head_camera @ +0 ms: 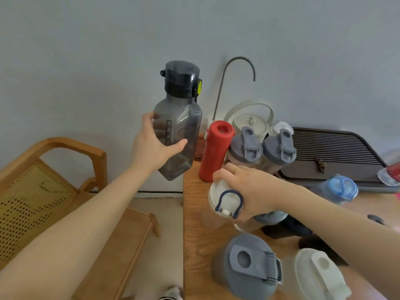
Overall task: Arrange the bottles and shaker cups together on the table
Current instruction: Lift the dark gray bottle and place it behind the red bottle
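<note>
Bringing the smoke-grey square bottle (177, 126), grasped mid-air in the left hand (154, 146), down upright just left of the red bottle (215, 150) looks best; the right hand (244, 191) steadies the white-lidded bottle (225, 201) on the tabletop (194, 224).

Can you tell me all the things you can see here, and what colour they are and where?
smoky grey bottle: 1, dark see-through with black cap, held in the air left of the table
red bottle: 1, red, standing at the table's back left corner
grey-lidded shaker cups: 2, side by side right of the red bottle
white-lidded cup: 1, white lid with dark blue loop, under the right hand
blue-lidded bottle: 1, blue, right side
big grey lid: 1, near edge
white lid: 1, near right
kettle: 1, white, at the back
tea tray: 1, dark brown, back right
table: 1, wooden
chair: 1, wooden, left
left hand: grips the smoky grey bottle
right hand: on the white-lidded cup
</note>
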Demonstrator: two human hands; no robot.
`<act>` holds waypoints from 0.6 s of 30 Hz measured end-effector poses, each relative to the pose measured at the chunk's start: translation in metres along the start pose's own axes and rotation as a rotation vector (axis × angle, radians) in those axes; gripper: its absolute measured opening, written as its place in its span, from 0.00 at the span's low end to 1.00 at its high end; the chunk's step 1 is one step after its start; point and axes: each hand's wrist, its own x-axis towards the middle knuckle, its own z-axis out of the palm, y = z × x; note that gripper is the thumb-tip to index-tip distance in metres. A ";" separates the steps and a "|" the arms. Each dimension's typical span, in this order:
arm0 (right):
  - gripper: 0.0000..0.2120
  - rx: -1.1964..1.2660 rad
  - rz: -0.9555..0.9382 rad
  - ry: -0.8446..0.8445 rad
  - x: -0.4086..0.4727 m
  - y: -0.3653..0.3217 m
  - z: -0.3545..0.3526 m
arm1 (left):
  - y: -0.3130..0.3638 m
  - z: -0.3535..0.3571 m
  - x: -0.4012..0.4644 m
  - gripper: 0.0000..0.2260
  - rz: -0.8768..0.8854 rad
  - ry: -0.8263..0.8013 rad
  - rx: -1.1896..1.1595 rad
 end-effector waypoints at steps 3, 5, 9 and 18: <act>0.41 -0.010 -0.020 -0.087 -0.003 -0.005 -0.002 | -0.007 0.005 -0.003 0.36 0.005 -0.011 -0.027; 0.47 -0.009 -0.024 -0.177 -0.004 -0.004 -0.009 | -0.011 0.007 -0.003 0.35 -0.002 -0.023 -0.048; 0.44 0.183 0.038 -0.342 -0.003 0.015 -0.055 | -0.016 0.010 0.002 0.35 -0.016 -0.045 -0.070; 0.38 0.426 0.374 0.234 0.091 0.054 -0.030 | -0.014 0.022 0.015 0.37 -0.041 -0.041 -0.106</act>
